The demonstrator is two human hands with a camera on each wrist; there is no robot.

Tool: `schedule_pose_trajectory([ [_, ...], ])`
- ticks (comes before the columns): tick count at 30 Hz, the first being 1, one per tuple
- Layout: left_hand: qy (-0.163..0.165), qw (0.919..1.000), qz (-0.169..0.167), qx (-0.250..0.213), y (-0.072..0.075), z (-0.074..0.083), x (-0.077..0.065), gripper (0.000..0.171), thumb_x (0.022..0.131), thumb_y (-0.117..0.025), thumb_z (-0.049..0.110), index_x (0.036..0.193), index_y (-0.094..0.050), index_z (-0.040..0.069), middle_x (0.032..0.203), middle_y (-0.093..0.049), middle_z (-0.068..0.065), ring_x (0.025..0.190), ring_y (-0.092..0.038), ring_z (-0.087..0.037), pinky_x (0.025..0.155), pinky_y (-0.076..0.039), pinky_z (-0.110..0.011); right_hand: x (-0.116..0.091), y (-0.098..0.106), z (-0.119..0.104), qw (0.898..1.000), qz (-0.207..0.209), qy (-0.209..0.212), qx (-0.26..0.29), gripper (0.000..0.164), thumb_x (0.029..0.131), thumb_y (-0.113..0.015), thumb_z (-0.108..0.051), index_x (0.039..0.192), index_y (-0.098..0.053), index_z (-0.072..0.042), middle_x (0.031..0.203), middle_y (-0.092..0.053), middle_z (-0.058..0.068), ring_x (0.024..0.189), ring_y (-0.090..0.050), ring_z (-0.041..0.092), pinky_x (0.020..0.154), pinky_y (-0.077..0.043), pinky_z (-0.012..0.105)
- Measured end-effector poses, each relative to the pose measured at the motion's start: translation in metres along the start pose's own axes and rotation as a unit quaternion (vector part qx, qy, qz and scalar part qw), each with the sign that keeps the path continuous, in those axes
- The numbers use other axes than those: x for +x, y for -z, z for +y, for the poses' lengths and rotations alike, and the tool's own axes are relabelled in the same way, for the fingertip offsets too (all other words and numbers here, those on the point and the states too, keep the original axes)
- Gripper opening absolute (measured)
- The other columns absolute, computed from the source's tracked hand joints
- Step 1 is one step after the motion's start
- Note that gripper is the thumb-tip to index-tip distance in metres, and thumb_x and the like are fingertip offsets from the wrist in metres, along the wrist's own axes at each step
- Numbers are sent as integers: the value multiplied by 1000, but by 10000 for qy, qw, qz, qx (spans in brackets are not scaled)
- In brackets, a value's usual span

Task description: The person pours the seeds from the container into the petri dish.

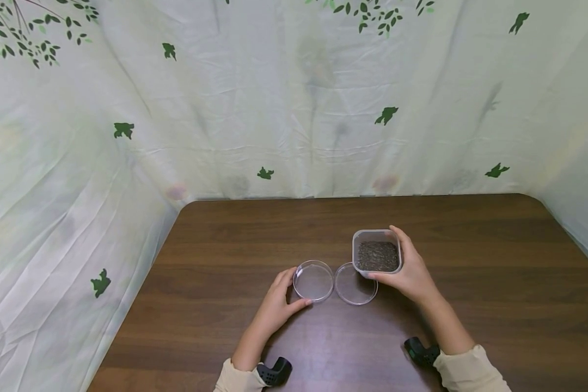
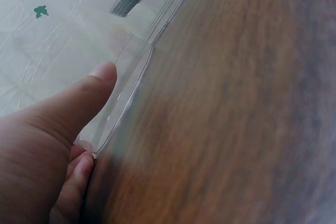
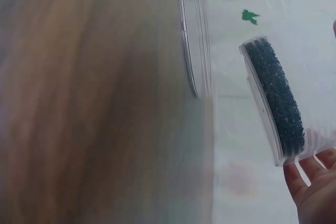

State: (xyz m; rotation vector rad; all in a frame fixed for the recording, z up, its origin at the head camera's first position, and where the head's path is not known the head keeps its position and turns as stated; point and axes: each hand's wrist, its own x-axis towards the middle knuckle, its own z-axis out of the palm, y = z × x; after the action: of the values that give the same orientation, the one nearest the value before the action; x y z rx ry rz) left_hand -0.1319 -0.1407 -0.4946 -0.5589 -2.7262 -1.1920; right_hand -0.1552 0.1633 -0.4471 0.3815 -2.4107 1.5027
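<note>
Two round clear dishes, apparently petri dish halves, lie side by side on the brown table. My left hand (image 1: 276,304) holds the left dish (image 1: 313,283) by its rim, thumb at the near side and fingers at the far side. In the left wrist view the thumb (image 2: 102,74) lies against the clear wall. My right hand (image 1: 411,276) grips a translucent square tub (image 1: 355,247) by its right side. Dark fine granules (image 1: 378,256) fill its bottom. The tub is raised above the table and overlaps the back of the right dish (image 1: 351,289) in the head view.
The wooden table (image 1: 215,245) has rounded far corners. A whitish curtain (image 1: 274,109) with green leaf and bird prints hangs behind it and along the sides. Black wrist devices (image 1: 274,372) sit at both sleeve cuffs.
</note>
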Motion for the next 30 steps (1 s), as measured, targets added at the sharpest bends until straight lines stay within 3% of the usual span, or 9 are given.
schedule_pose_trajectory([
  [14, -7, 10000, -18, -76, -1, -1, 0, 77, 72, -73, 36, 131, -40, 0, 125, -44, -15, 109, -48, -25, 91, -39, -39, 9, -20, -11, 9971, 40, 532, -543, 109, 47, -89, -24, 138, -30, -12, 124, -43, 15, 111, -38, 32, 86, -32, 49],
  [23, -14, 10000, -19, -66, 0, -1, 1, 76, 72, -74, 35, 131, -40, 0, 126, -44, -15, 109, -48, -25, 91, -39, -39, 18, -30, -20, 9873, 162, 1151, -1086, 108, 47, -88, -33, 136, -33, -7, 132, -40, 14, 116, -35, 35, 95, -23, 50],
  [30, -25, 10000, 0, -30, 0, 0, 1, 77, 72, -74, 35, 131, -40, 0, 125, -44, -15, 113, -45, -26, 93, -37, -41, 20, -36, -26, 9784, 177, 1584, -1318, 107, 47, -87, -35, 136, -34, -6, 130, -42, 14, 116, -36, 32, 94, -24, 50],
])
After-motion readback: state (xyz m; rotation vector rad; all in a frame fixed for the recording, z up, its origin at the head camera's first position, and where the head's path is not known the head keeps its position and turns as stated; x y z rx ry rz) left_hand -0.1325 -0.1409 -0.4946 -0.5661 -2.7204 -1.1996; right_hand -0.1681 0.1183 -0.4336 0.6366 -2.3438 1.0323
